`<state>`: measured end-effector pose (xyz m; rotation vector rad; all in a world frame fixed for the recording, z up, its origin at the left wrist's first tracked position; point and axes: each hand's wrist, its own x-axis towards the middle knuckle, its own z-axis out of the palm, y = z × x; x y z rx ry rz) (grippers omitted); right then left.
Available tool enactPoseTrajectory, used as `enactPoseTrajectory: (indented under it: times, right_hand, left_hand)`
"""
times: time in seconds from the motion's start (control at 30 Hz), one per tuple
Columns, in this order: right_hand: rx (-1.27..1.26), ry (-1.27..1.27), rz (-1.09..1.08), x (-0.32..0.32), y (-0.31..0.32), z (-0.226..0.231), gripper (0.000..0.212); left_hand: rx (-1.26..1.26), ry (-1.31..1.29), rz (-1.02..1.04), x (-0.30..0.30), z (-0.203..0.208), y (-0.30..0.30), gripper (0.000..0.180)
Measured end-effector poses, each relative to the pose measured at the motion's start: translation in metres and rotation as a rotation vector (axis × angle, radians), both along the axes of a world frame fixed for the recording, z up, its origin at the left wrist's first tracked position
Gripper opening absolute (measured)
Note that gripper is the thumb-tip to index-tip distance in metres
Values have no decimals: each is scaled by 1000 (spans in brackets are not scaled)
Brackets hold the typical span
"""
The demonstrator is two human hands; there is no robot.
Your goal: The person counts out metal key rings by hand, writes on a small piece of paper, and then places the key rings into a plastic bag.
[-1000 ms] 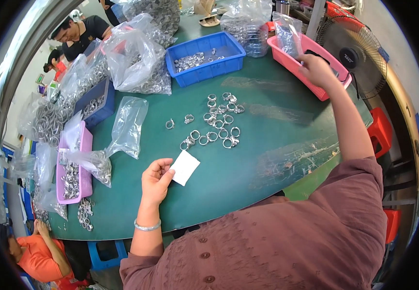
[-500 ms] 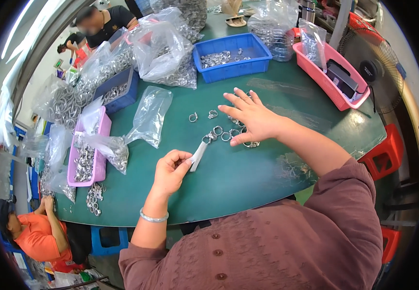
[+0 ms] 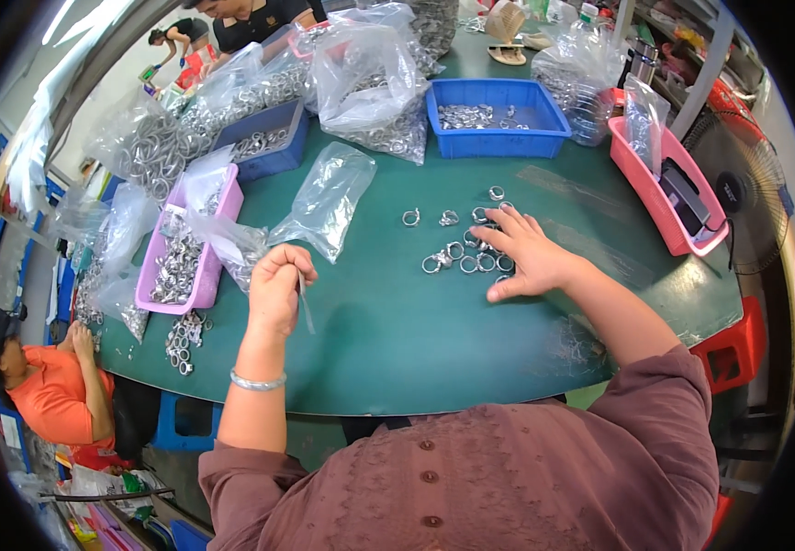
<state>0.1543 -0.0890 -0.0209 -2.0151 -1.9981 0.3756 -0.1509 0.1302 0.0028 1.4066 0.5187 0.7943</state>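
My left hand is closed in a pinch on a thin pale strip that hangs below the fingers, above the green table. My right hand is open, fingers spread and palm down, over the right side of a loose group of small silvery metal rings. Its fingers hide some of them; I cannot tell whether they touch. Several more rings lie apart just beyond, among them a single ring. An empty-looking clear plastic bag lies flat between my left hand and the boxes.
A blue tray of metal parts stands at the back. On the left are a pink basket, a dark blue box and bulging clear bags. A pink basket and a fan stand right. Another person sits left.
My left hand has drawn left, away from the rings, with the strip. The ring by the strip's tip now appears apart from it. My right hand has lowered toward the rings. The view has shifted.
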Motion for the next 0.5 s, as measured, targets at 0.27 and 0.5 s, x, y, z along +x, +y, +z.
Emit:
enactPoseTrajectory:
  times: [0.27, 0.5]
  right_hand:
    - [374, -109, -43, -13, 6, -16, 43]
    - [323, -69, 12, -10, -21, -5, 52]
  left_hand:
    - [795, 624, 95, 76, 58, 81, 35]
    - [1223, 1386, -162, 171, 72, 96, 47]
